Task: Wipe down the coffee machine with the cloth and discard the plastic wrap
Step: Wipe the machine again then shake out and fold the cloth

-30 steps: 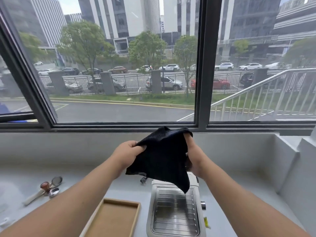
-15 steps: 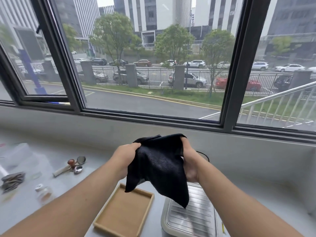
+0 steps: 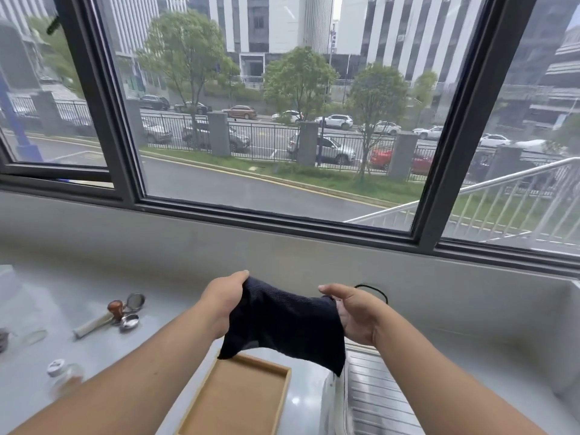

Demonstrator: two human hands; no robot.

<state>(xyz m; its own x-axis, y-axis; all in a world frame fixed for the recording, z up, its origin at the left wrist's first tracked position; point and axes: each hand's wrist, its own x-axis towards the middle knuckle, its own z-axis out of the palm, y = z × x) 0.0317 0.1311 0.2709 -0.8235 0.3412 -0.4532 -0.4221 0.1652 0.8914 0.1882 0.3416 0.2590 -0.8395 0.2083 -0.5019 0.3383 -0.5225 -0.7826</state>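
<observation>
A black cloth (image 3: 287, 321) hangs stretched between both hands above the counter. My left hand (image 3: 224, 296) pinches its upper left corner. My right hand (image 3: 356, 312) holds the cloth's right edge, thumb up and fingers partly spread. Below the cloth, at the bottom right, lies the white coffee machine (image 3: 373, 400), its ribbed metal top plate facing up and its front cut off by the frame. No plastic wrap can be made out for certain.
A shallow wooden tray (image 3: 238, 400) sits left of the machine. Further left lie a tamper with a wooden knob, small metal cups (image 3: 125, 312) and a small jar (image 3: 64, 375). A black cable (image 3: 373, 290) loops behind my right hand. A grey wall and window stand behind.
The cloth has been pulled wider and lower between the hands, and the right hand moved to the right. The view swung left, showing more of the left counter.
</observation>
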